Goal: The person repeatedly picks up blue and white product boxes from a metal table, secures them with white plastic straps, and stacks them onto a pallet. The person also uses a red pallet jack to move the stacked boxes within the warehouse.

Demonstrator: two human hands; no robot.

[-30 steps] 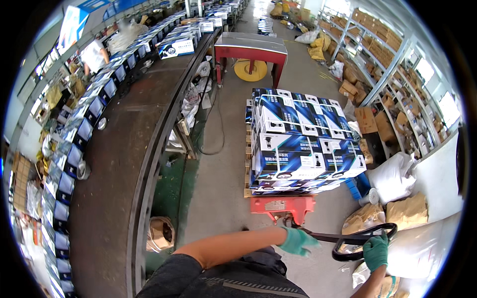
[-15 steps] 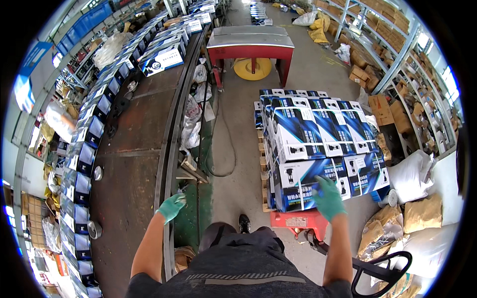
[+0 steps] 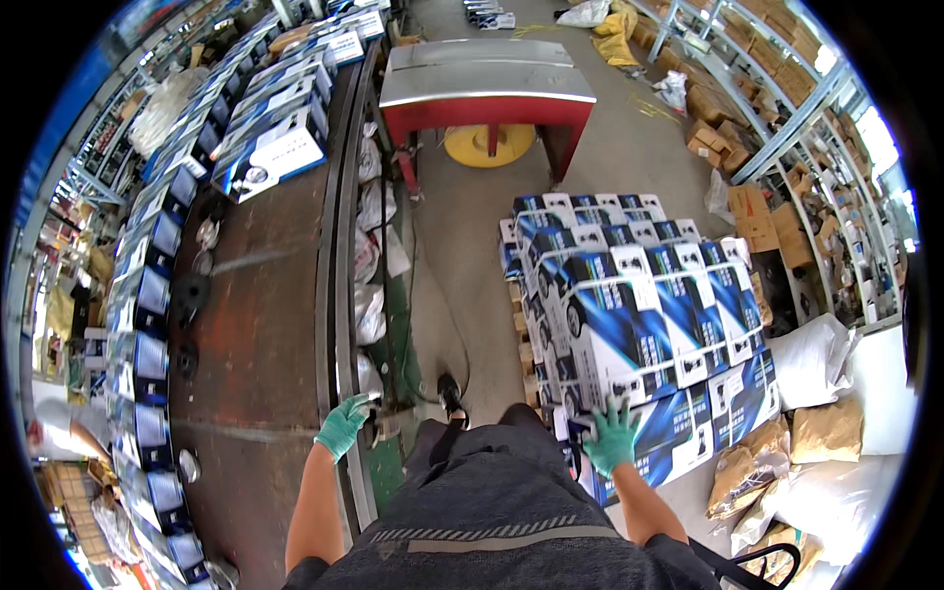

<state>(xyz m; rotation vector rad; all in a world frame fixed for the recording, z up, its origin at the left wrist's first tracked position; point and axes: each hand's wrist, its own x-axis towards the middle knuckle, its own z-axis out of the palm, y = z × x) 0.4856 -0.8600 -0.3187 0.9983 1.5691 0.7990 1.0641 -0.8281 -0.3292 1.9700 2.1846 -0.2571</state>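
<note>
Both my hands wear green gloves. My right hand point(image 3: 612, 440) has its fingers spread at the near face of a stack of blue, white and black cartons point(image 3: 629, 324); it appears to rest against the lower front carton point(image 3: 674, 433). White straps run over the cartons, which sit on a wooden pallet point(image 3: 528, 359). My left hand point(image 3: 344, 428) is beside the metal edge rail point(image 3: 344, 295) of the long workbench, holding nothing, its fingers loosely extended. Whether it touches the rail I cannot tell.
A long brown workbench point(image 3: 256, 344) runs along my left, with a row of cartons point(image 3: 152, 364) on its far side. Ahead stands a red table with a metal top point(image 3: 482, 74). Shelving point(image 3: 787, 128), white sacks point(image 3: 816, 359) and brown bags point(image 3: 752, 467) line the right.
I have stepped forward, so the carton stack is nearer and lower in view. My right hand has shifted left along the front cartons. My left hand stays near the bench rail.
</note>
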